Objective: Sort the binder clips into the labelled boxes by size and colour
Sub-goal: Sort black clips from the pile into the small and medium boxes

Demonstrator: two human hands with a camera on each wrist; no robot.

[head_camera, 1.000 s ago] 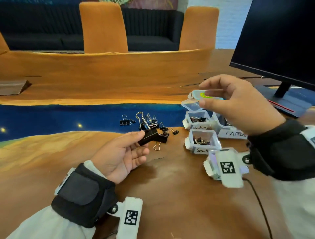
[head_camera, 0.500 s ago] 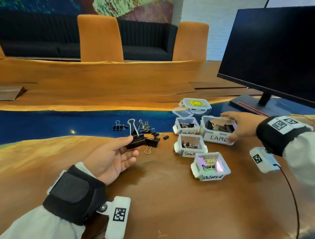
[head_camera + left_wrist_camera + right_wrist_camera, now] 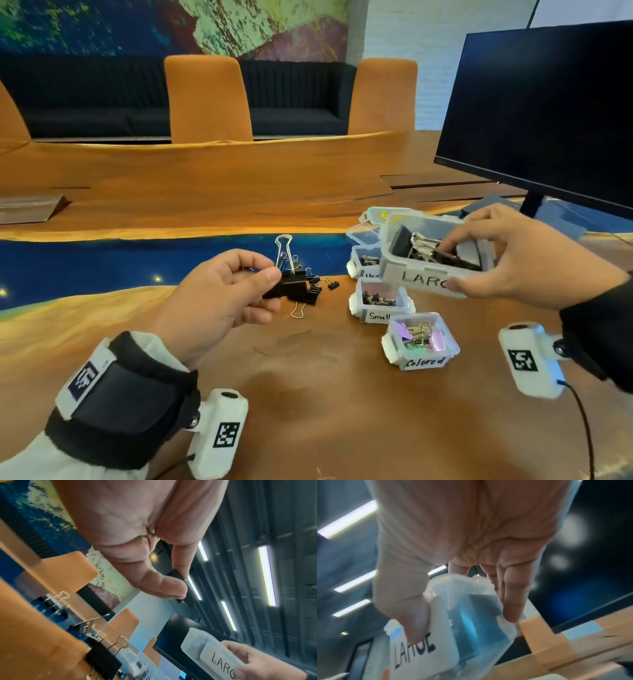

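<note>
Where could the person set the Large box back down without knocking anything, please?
Bare wood lies near the person, between the left hand and the Colored box. It is crowded by the loose clips and by the Small box. The right hand holds the Large box aloft.

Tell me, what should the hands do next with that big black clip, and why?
Probably the left hand should bring the big black clip over the LARGE box and let go. The right hand holds that box lifted and tipped toward the clip, and other big black clips already lie inside it, so it looks like the matching box.
</note>
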